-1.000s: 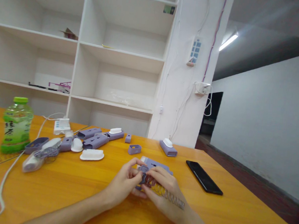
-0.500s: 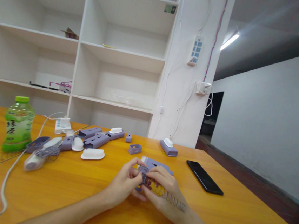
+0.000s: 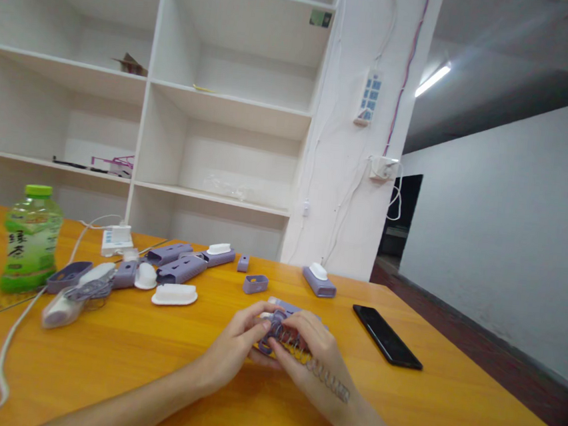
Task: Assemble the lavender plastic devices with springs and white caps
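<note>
Both hands meet low over the table's middle, with fingers closed around a small purple plastic part (image 3: 274, 326). My left hand (image 3: 231, 348) pinches this part from its left side. My right hand (image 3: 320, 357) grips it from the right. A metal coil spring (image 3: 331, 380) runs from the part across my right hand toward the wrist. Fingers cover much of the part, so I cannot tell how the spring's end sits in it. Just behind the hands lies a purple plastic casing (image 3: 290, 305), half hidden by them.
A purple ring-shaped piece (image 3: 255, 284) and a white-topped purple case (image 3: 319, 281) lie farther back. At right is a black phone (image 3: 386, 337). On the left are a green bottle (image 3: 31, 242), a white cable (image 3: 8, 347), a white oval cap (image 3: 174, 294) and several purple casings (image 3: 182, 270).
My fingers have shifted slightly on the purple part, which has turned so that more of its ring-like side shows. The whole view has drifted a little.
</note>
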`<state>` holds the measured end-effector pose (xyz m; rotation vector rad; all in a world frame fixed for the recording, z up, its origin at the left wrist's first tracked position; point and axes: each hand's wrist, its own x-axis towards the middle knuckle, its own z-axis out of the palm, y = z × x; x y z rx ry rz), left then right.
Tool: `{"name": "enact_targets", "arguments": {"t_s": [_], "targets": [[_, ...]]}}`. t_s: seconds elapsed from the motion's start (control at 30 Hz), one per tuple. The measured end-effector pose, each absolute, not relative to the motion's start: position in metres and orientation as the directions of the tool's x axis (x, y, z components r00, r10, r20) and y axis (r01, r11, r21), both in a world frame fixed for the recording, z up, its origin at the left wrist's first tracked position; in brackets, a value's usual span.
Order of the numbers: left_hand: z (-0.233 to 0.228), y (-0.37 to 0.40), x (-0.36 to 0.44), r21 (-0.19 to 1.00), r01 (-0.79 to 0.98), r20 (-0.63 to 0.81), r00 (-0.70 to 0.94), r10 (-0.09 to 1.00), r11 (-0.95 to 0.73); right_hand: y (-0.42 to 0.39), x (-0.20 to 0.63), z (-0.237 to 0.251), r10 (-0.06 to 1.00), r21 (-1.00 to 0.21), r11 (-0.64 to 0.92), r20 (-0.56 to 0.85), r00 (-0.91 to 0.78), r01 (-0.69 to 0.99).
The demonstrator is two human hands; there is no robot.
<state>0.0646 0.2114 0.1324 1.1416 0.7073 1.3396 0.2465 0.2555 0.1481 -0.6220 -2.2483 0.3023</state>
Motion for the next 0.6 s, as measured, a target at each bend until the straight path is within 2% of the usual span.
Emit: {"name": "enact_targets", "arguments": {"t_s": [0.37, 0.6], "targets": [[0.126, 0.217, 0.064, 0.892, -0.441, 0.215, 0.216, 0.952, -0.101, 0.257, 0.245, 0.148, 0.616, -0.487, 0.787, 0.59, -0.522, 0.379], [0.128, 0.221, 0.064, 0.84, -0.536, 0.035, 0.207, 0.978, 0.083, 0.258, 0.246, 0.156, 0.624, -0.542, 0.777, 0.599, -0.502, 0.32]]}}
